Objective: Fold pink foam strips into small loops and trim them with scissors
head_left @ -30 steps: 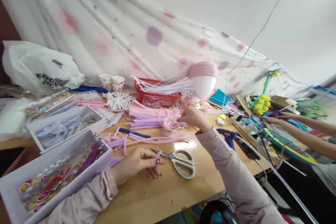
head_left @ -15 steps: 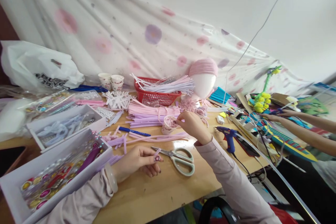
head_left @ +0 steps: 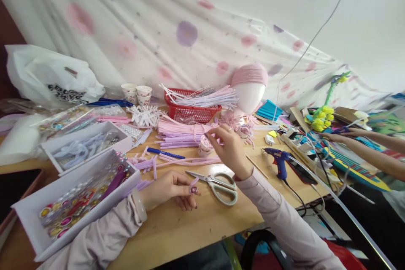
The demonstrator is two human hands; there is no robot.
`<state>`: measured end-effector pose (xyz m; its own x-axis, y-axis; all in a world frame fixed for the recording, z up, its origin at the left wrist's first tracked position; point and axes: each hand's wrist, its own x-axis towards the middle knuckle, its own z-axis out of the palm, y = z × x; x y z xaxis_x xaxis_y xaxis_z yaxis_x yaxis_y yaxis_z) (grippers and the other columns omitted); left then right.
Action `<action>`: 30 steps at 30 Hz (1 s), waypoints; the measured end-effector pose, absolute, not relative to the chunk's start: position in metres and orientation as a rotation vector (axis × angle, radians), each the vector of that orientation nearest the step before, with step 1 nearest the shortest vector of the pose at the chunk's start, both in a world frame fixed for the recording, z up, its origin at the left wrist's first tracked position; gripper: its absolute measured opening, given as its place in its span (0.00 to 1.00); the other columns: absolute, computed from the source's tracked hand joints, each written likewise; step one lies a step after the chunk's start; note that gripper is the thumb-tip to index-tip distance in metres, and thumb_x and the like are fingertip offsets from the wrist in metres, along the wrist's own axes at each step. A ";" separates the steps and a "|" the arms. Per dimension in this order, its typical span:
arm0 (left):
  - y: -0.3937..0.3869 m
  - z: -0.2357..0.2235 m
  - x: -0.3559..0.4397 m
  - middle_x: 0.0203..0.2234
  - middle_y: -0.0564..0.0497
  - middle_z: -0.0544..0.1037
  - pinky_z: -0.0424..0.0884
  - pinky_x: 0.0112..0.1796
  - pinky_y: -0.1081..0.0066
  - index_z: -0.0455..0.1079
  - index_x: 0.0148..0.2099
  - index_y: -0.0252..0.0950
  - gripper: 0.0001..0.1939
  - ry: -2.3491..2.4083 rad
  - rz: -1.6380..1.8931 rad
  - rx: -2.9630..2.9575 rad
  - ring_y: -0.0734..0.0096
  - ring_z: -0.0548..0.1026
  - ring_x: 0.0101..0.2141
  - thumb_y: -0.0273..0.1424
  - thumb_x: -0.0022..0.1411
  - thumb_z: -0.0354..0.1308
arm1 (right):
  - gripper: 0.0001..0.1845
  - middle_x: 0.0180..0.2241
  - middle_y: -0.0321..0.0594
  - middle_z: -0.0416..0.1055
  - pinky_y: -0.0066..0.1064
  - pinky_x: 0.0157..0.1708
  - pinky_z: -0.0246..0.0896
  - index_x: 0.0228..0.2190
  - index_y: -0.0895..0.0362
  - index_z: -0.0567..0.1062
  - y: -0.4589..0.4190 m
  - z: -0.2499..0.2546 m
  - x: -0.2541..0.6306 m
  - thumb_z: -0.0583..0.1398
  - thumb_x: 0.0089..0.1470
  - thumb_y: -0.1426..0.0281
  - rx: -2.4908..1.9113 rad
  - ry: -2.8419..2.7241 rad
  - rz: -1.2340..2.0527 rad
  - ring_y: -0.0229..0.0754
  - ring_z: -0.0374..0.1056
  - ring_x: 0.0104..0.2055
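Observation:
My left hand point(head_left: 171, 188) rests on the wooden table point(head_left: 196, 228), its fingers curled around a short pink strip piece point(head_left: 193, 182). My right hand point(head_left: 228, 148) reaches forward over a small paper cup point(head_left: 204, 147) of pink bits, thumb and forefinger pinched at the cup's rim on something too small to name. Scissors with pale green handles point(head_left: 218, 182) lie between the two hands. Bundles of pink and lilac strips point(head_left: 180, 133) lie just behind the cup.
White trays point(head_left: 79, 194) of stickers and trims line the left. A red basket point(head_left: 190, 112), a foam head with a pink cap point(head_left: 249, 93), a blue glue gun point(head_left: 278, 161) and craft clutter sit behind and right. Another person's arms point(head_left: 363, 147) work at far right.
My right hand drew back from the pink flower near the foam head and moved left to the paper cup. The left hand stayed in place.

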<state>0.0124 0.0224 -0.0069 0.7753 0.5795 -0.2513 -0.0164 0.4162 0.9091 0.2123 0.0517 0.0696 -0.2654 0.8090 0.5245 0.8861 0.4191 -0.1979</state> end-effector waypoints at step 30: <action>0.022 -0.002 0.016 0.29 0.46 0.78 0.71 0.32 0.69 0.77 0.36 0.31 0.19 0.722 0.729 1.124 0.65 0.73 0.33 0.41 0.46 0.65 | 0.05 0.26 0.37 0.69 0.24 0.26 0.51 0.34 0.60 0.68 0.044 0.049 0.190 0.53 0.57 0.73 -1.366 -2.569 0.226 0.34 0.63 0.25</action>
<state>0.0156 0.0216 -0.0023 0.5673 0.8120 -0.1376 -0.1452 0.2631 0.9538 0.1896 0.0436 0.0486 -0.5425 0.8310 0.1230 0.7968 0.5554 -0.2379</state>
